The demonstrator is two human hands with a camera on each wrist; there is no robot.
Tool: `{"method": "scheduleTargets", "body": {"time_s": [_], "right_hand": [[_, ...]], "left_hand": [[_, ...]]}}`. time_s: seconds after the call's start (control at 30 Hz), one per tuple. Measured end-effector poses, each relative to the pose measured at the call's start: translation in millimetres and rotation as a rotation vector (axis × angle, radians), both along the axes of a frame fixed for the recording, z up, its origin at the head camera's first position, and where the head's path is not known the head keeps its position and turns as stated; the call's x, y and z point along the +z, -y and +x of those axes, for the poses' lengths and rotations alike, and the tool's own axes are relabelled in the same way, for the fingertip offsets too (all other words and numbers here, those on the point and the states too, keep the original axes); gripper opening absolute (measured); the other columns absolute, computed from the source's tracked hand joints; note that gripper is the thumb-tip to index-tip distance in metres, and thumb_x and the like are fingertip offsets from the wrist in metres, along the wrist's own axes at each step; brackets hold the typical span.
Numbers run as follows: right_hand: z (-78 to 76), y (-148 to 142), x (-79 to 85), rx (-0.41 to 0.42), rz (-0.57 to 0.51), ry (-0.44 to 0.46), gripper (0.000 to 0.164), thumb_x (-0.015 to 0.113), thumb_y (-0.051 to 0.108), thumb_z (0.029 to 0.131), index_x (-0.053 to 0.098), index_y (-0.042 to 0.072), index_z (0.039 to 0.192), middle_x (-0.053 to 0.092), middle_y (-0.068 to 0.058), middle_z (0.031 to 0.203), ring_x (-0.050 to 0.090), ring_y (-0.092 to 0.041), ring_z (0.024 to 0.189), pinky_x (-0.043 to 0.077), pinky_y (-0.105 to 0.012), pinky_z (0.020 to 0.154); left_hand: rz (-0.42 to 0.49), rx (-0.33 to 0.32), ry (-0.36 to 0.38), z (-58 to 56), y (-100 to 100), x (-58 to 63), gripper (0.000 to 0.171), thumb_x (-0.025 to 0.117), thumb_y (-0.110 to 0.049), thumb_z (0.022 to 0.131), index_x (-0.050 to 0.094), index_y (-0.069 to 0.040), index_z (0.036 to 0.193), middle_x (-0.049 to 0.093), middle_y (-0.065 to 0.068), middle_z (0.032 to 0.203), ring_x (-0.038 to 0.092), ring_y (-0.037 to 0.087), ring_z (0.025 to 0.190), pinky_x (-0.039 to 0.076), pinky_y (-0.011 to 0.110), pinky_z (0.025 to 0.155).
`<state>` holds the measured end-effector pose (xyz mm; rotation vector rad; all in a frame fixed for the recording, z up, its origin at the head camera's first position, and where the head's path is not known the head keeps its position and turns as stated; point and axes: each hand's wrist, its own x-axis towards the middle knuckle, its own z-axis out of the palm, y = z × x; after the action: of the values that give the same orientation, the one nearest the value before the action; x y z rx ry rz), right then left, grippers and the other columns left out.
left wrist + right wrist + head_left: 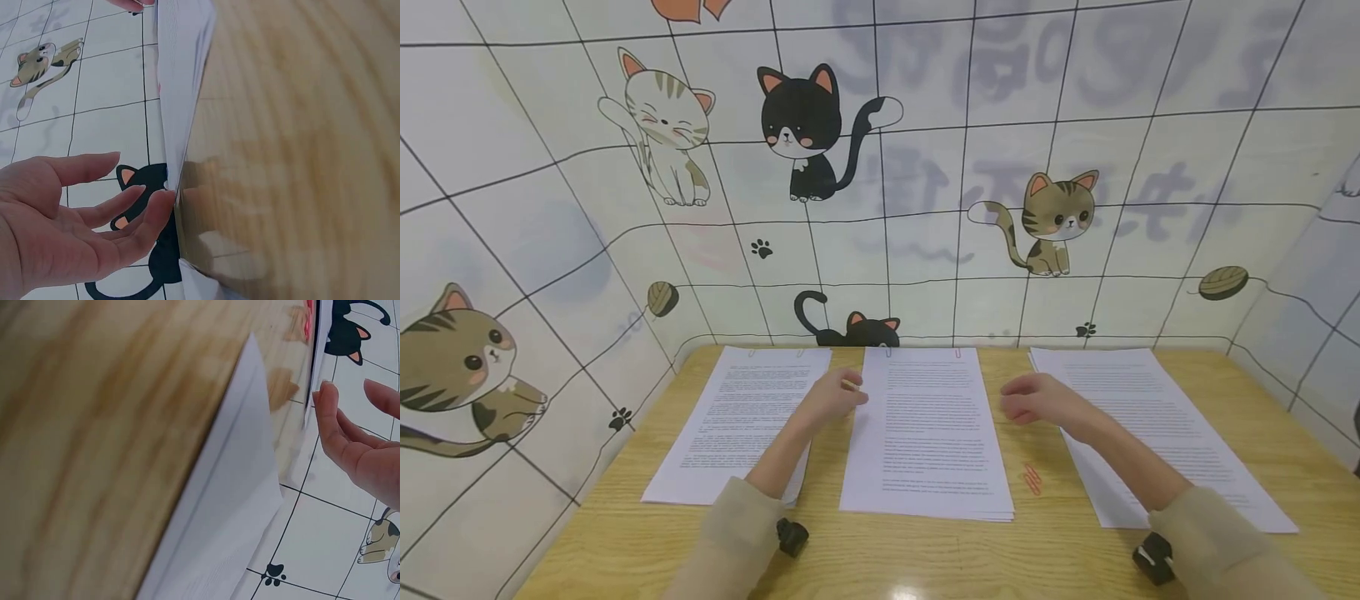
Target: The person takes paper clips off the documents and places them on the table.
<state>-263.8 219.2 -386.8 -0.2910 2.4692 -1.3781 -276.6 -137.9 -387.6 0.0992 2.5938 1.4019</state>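
Note:
A middle stack of printed paper (925, 433) lies on the wooden table, a dark paper clip (889, 352) and a reddish one (958, 353) on its far edge. My left hand (837, 395) is at that stack's left edge, its fingers loosely bent around nothing. To the right of the same stack, my right hand (1037, 398) hovers over the gap before the right stack (1165, 442), thumb and fingers apart in the right wrist view. Red paper clips (1032, 479) lie loose on the wood below the right hand.
Left of the middle stack lies another printed stack (737, 425) with pale clips (800, 353) on its far edge. A cat-patterned curtain (925, 250) rises behind the table (925, 558) and along both sides.

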Motion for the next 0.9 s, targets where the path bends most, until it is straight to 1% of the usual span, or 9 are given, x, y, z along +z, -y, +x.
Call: {"method": "scheduleTargets", "body": {"time_s": [0.1, 0.17, 0.27, 0.37, 0.4, 0.53, 0.63, 0.73, 0.9], "right_hand": [[-2.4, 4, -0.6, -0.022, 0.002, 0.03, 0.05, 0.061, 0.013, 0.099, 0.047, -0.021, 0.133, 0.064, -0.028, 0.121, 0.069, -0.029, 0.099, 0.056, -0.041, 0.088], [-3.7, 6, -0.4, -0.037, 0.018, 0.039, 0.05, 0.06, 0.013, 0.099, 0.047, -0.021, 0.133, 0.064, -0.029, 0.12, 0.069, -0.029, 0.098, 0.056, -0.041, 0.088], [-6.7, 8, -1.1, -0.068, 0.016, 0.06, 0.05, 0.059, 0.011, 0.1, 0.046, -0.022, 0.134, 0.064, -0.029, 0.119, 0.069, -0.028, 0.097, 0.057, -0.041, 0.087], [-9.7, 11, -2.5, -0.095, -0.01, 0.081, 0.05, 0.059, 0.009, 0.099, 0.044, -0.023, 0.134, 0.065, -0.028, 0.115, 0.069, -0.024, 0.094, 0.058, -0.038, 0.084], [-10.4, 12, -2.8, -0.1, -0.021, 0.088, 0.05, 0.059, 0.008, 0.099, 0.043, -0.024, 0.133, 0.065, -0.026, 0.113, 0.068, -0.022, 0.091, 0.058, -0.037, 0.083], [-11.8, 16, -2.8, -0.117, -0.052, 0.109, 0.046, 0.06, 0.006, 0.097, 0.047, -0.024, 0.128, 0.067, -0.018, 0.1, 0.065, -0.016, 0.083, 0.058, -0.031, 0.077], [-12.5, 19, -2.0, -0.117, -0.059, 0.121, 0.038, 0.061, 0.006, 0.097, 0.054, -0.022, 0.122, 0.065, -0.01, 0.088, 0.061, -0.012, 0.077, 0.056, -0.027, 0.073], [-13.8, 21, -1.6, -0.112, -0.051, 0.13, 0.034, 0.06, 0.006, 0.097, 0.057, -0.02, 0.118, 0.061, -0.005, 0.081, 0.058, -0.012, 0.073, 0.054, -0.026, 0.07], [-16.4, 24, -1.7, -0.137, -0.039, 0.154, 0.038, 0.061, 0.008, 0.098, 0.056, -0.019, 0.123, 0.062, -0.005, 0.085, 0.058, -0.012, 0.074, 0.054, -0.025, 0.069]], "left_hand": [[0.003, -0.016, -0.001, -3.3, 5, -1.4, 0.042, 0.068, -0.01, 0.093, 0.055, 0.006, 0.13, 0.065, 0.018, 0.118, 0.065, 0.026, 0.094, 0.054, 0.038, 0.083], [0.022, -0.018, 0.008, -5.4, 7, -2.1, 0.041, 0.068, -0.008, 0.093, 0.055, 0.008, 0.129, 0.065, 0.015, 0.11, 0.064, 0.024, 0.09, 0.054, 0.037, 0.081], [0.057, -0.02, 0.03, -8.8, 8, -3.1, 0.042, 0.066, -0.006, 0.093, 0.054, 0.01, 0.13, 0.061, 0.01, 0.091, 0.059, 0.02, 0.079, 0.053, 0.035, 0.079], [0.083, -0.005, 0.056, -12.3, 8, -3.6, 0.044, 0.065, -0.006, 0.093, 0.053, 0.011, 0.132, 0.059, 0.008, 0.084, 0.059, 0.018, 0.074, 0.052, 0.035, 0.08], [0.089, 0.001, 0.065, -13.2, 8, -3.4, 0.045, 0.065, -0.006, 0.093, 0.052, 0.011, 0.133, 0.059, 0.009, 0.084, 0.06, 0.019, 0.073, 0.052, 0.035, 0.081], [0.087, 0.029, 0.096, -16.2, 6, -2.4, 0.045, 0.067, -0.009, 0.093, 0.054, 0.01, 0.131, 0.068, 0.015, 0.096, 0.069, 0.022, 0.082, 0.054, 0.037, 0.086], [0.072, 0.04, 0.116, -18.9, 4, -1.6, 0.044, 0.069, -0.01, 0.093, 0.055, 0.01, 0.129, 0.07, 0.018, 0.102, 0.071, 0.024, 0.086, 0.054, 0.037, 0.087], [0.078, 0.052, 0.131, -21.7, 3, -1.6, 0.042, 0.07, -0.009, 0.092, 0.057, 0.011, 0.126, 0.07, 0.018, 0.105, 0.072, 0.025, 0.088, 0.055, 0.037, 0.087], [0.129, 0.082, 0.175, -25.3, 3, -3.9, 0.03, 0.07, -0.005, 0.092, 0.063, 0.01, 0.117, 0.071, 0.019, 0.102, 0.071, 0.024, 0.09, 0.057, 0.034, 0.084]]}}
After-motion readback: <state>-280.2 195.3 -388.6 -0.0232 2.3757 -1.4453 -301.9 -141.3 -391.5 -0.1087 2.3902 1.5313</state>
